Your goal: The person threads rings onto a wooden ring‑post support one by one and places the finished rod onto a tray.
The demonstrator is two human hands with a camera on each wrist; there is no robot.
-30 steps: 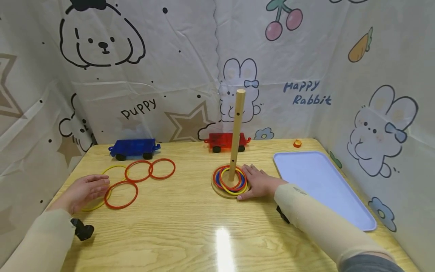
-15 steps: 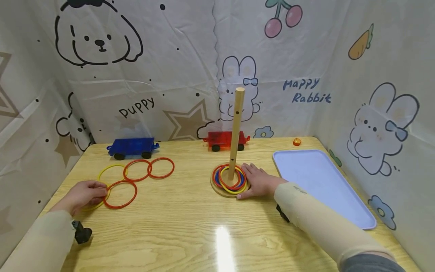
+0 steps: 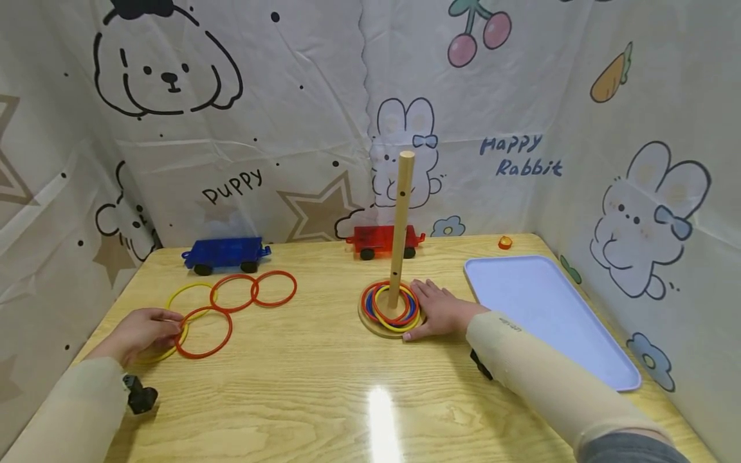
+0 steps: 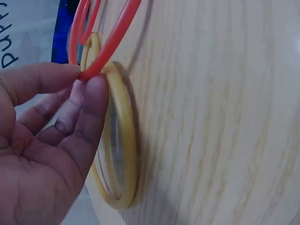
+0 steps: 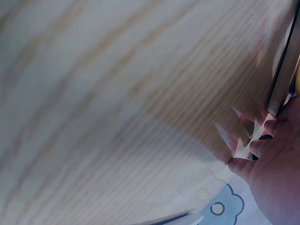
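Left wrist view shows your left hand (image 4: pixel 51 136) pinching a red ring (image 4: pixel 118 33) between thumb and fingertips, with the other fingers bent in below. Right behind those fingertips stretches a near yellow ring (image 4: pixel 128 136); from the head view, a far yellow ring (image 3: pixel 190 285) lies beyond it, and the pinched ring appears to cross both. Farther along, two more red rings, a middle one (image 3: pixel 234 276) and an outer one (image 3: pixel 276 272), meet edge to edge on the table (image 3: pixel 301 399). Your right hand (image 3: pixel 434 312) has its fingers straight and spread, resting against the right side of a round wooden base (image 3: pixel 376 330). From that base rises a wooden post (image 3: pixel 401 222), with a pile of red, blue and yellow rings (image 3: pixel 413 318) around its foot. Behind the post sits a red wagon (image 3: pixel 370 239); a blue wagon (image 3: pixel 226 252) stands at the back left. Past your right forearm lies a pale lilac tray (image 3: pixel 544 308), with a small orange object (image 3: pixel 505 242) near its far edge. Printed cloth (image 3: pixel 312 122) walls the back and sides.
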